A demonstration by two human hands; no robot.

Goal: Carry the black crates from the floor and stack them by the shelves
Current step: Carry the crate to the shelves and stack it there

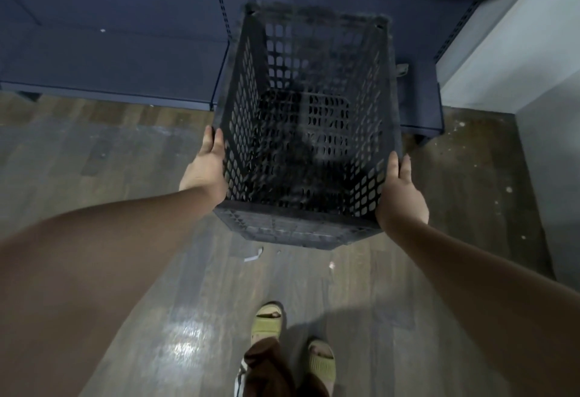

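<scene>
Black crate (pixel 309 133) held up off the floor (pixel 119 158) between both hands, in front of the dark blue shelves (pixel 110 51). Open top faces the camera; perforated walls and base visible inside. The far rim looks smeared by motion blur.

Left hand (pixel 205 167): palm flat against the crate's left wall near the close corner. Fingers (pixel 216 142) fairly straight, lying along the outer wall, tips reaching up toward the rim. Thumb not separately made out. Reads as pressing the side, not curling round anything.

Right hand (pixel 401 196): palm against the crate's right wall, mirror of the left. Fingers (pixel 400 166) extended upward along the wall, close together, only slightly bent. Whether any fingertip hooks into a hole or over the rim, cannot tell; the crate wall hides the inner side of both hands.

Crate's underside hidden; its near lower edge shows as a darker band. Whether it rests on another crate or hangs free cannot be made out, though floor shows just below its near edge.

Both forearms bare, entering from the lower corners, cut off by the frame. Below: two feet in pale green slippers (pixel 268 323), dark brown trousers partly cut off at the bottom edge. White wall (pixel 533 83) at right, just beside the shelves. Small pale scraps (pixel 255 255) on the floor near the crate.
</scene>
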